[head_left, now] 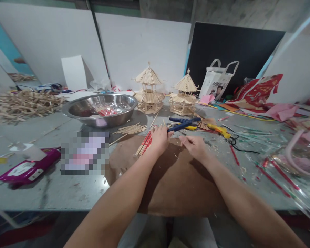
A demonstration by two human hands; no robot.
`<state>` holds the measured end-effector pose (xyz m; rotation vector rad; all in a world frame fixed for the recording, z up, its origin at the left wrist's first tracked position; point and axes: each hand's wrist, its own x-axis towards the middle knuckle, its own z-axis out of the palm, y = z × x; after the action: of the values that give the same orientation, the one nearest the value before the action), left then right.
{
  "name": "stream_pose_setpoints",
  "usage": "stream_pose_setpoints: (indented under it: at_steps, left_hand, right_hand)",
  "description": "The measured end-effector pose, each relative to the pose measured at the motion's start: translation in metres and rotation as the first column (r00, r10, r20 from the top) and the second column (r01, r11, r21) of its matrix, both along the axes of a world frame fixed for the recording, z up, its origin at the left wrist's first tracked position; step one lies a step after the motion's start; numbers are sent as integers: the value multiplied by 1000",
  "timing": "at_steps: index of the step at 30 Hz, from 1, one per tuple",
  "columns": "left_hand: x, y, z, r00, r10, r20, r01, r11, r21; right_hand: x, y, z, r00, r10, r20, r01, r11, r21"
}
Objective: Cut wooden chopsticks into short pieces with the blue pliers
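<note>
My left hand (161,138) is closed above the brown board (181,175), its fingertips mostly hidden and whatever they hold not visible. Beneath and beside it lie thin wooden sticks with red wrapping (144,144). A blue-handled tool (184,124), apparently pliers, reaches right from just beyond the left fingers; whether they touch it is unclear. My right hand (196,147) is a short way to the right, thumb and fingers pinched together over the board. Anything in that pinch is too small to make out. Small pale crumbs are scattered between the hands.
Two stick-built pagoda models (149,96) (184,98) stand behind the hands. Left are a metal basin (80,115), loose sticks (131,128), a blurred-out phone-like object (86,151) and a purple device (28,168). A yellow-handled tool (219,131) and plastic tubes (274,177) lie right.
</note>
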<state>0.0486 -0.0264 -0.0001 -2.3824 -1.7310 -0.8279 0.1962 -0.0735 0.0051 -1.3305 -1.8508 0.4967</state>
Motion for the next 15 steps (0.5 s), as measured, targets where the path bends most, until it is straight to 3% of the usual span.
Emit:
stream_pose_setpoints:
  at_steps: [3,7,11,13,15]
  left_hand:
    - [1,-1,4,991,33,129,-30,999,-28]
    - [11,-11,2,981,-118,157,120,993,-9]
    - [27,-22,-4,937,-335,100,338,941,-10]
    - [30,-24,-4,923,-381,54,383,924,-24]
    - [25,-21,-3,940,-341,10,341,939,-29]
  right_hand:
    - [-4,9,-15,963,-1,-271,-64,970,-233]
    - [-9,17,-24,782,12,-623,-172,965,-198]
    - [-9,21,-26,676,-129,-725,-5,984,-179]
    - [-1,24,-25,684,-168,-710,89,985,-148]
    - [12,28,-23,741,-219,-634,208,974,-93]
